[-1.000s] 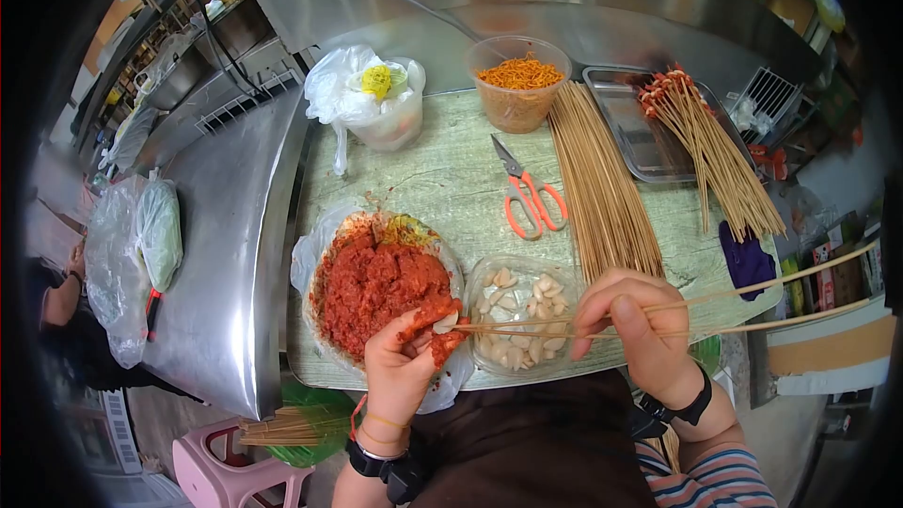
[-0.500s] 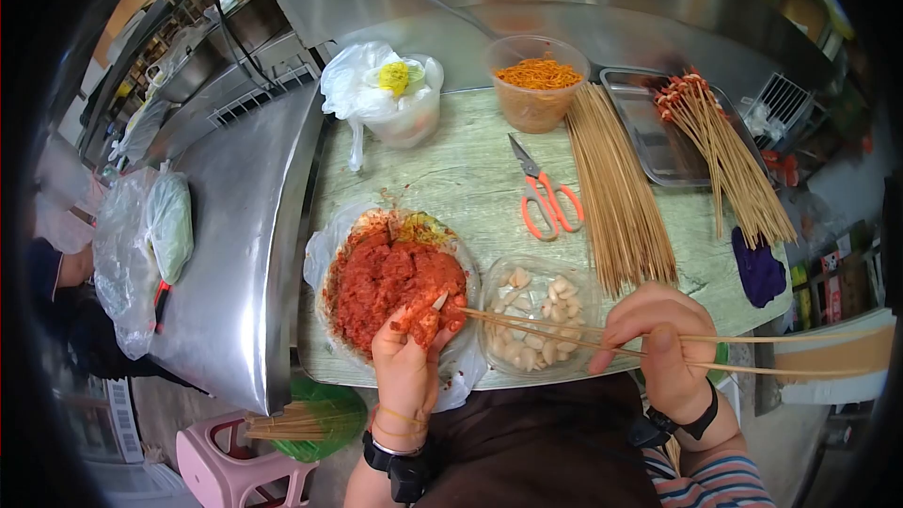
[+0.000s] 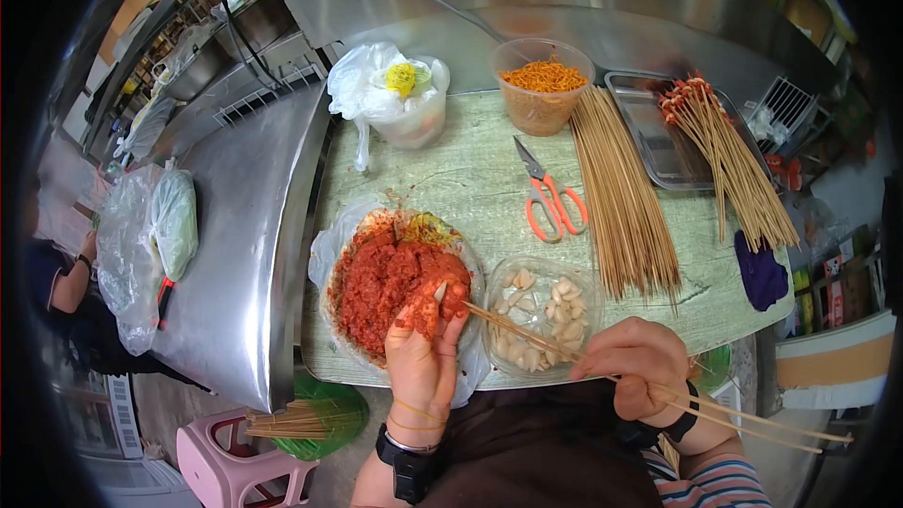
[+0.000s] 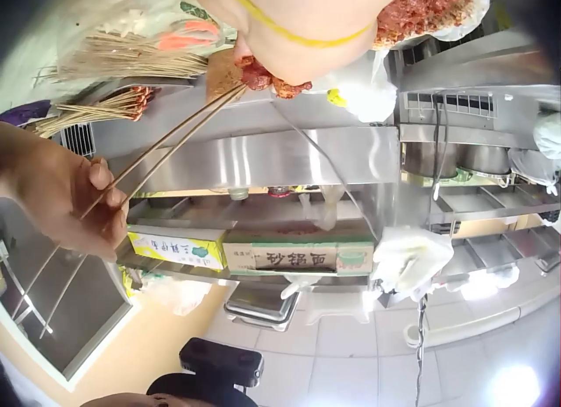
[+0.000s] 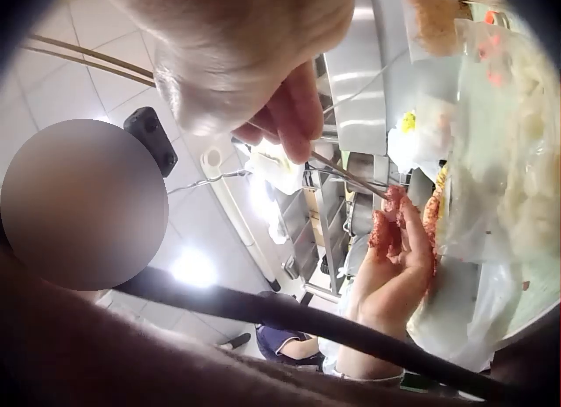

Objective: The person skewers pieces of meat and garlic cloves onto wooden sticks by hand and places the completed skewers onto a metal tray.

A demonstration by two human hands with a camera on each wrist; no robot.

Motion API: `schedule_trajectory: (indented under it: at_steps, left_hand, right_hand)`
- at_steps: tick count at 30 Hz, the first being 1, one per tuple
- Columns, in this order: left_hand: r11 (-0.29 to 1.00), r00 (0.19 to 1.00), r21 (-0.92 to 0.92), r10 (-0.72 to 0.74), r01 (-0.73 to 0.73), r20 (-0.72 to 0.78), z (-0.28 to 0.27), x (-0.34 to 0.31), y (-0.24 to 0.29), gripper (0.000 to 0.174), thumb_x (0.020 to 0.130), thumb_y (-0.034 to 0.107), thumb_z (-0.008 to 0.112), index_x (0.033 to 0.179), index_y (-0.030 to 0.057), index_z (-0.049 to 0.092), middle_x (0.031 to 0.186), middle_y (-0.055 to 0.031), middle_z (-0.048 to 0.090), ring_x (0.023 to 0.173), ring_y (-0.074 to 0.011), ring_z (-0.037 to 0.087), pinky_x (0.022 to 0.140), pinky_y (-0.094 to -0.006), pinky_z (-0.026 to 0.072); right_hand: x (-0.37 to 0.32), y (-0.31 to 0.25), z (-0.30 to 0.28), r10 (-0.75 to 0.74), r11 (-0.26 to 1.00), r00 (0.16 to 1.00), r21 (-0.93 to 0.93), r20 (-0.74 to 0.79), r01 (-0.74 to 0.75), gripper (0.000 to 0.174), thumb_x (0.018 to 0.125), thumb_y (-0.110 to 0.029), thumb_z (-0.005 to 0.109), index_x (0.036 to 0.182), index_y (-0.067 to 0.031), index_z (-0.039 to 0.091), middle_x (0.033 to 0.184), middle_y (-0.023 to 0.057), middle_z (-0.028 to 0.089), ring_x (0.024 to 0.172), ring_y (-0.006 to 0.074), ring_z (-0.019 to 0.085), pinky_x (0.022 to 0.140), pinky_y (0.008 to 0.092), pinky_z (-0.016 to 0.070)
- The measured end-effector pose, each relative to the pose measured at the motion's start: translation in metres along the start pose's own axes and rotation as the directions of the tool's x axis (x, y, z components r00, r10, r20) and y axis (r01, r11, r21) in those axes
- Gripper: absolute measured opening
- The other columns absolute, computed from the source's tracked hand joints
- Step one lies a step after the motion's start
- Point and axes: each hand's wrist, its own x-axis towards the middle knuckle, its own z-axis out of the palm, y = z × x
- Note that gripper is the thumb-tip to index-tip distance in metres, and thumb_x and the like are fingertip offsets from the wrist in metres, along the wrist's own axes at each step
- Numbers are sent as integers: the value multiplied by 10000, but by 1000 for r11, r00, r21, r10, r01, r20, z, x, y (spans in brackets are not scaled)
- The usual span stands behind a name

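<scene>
My left hand [image 3: 420, 357], its fingertips coated in red paste, pinches a pale garlic clove [image 3: 440, 293] above the bowl's edge. Under and behind that hand, red minced mix [image 3: 376, 273] fills a plastic-lined bowl. Two long thin bamboo skewers [image 3: 529, 331] lie in the grip of my right hand [image 3: 647, 372], slanting down to the right. Their front ends reach the left fingertips, as the right wrist view also shows. Beneath the skewers stands a clear tub [image 3: 503, 357] with several peeled garlic cloves [image 3: 567, 306].
Orange-handled scissors [image 3: 553, 207] lie beside a spread of bare skewers [image 3: 625, 198]. A tub of orange shreds [image 3: 544, 80], a bagged white tub [image 3: 409, 122] and a metal tray [image 3: 644, 136] with loaded skewers [image 3: 720, 141] line the back. Another person [image 3: 66, 282] stands at far left.
The skewers' rear ends have swung downward and come closer together as my right hand turned. My left fingers have tilted upward with the clove. The head view has shifted slightly.
</scene>
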Motion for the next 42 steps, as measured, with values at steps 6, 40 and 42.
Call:
schedule_trajectory:
  at_steps: [6,40,42]
  left_hand:
    - [996,1000,-85,-6,4,-27,-1,-1,-3,253,899,50,543,1151,36,552,1154,-96,595,1045,-219,589,877,-344,523]
    - [998,998,-56,37,-41,-58,-7,11,2,192,892,69,564,1075,22,595,1028,-82,636,926,-194,626,782,-306,549]
    - [998,1000,-60,23,-24,-19,-12,12,0,197,890,73,568,1079,21,593,1035,-85,636,930,-197,626,784,-313,550]
  right_hand:
    - [-4,-2,6,-65,992,998,-113,-8,64,411,961,-409,395,890,-80,631,807,37,650,626,173,606,540,285,486]
    - [13,24,37,-278,957,960,-79,32,280,239,930,-231,488,964,-48,636,854,71,617,595,175,584,488,270,464]
    - [10,29,41,-255,966,967,-46,8,255,241,930,-228,484,966,-49,640,857,74,617,599,180,585,486,271,461]
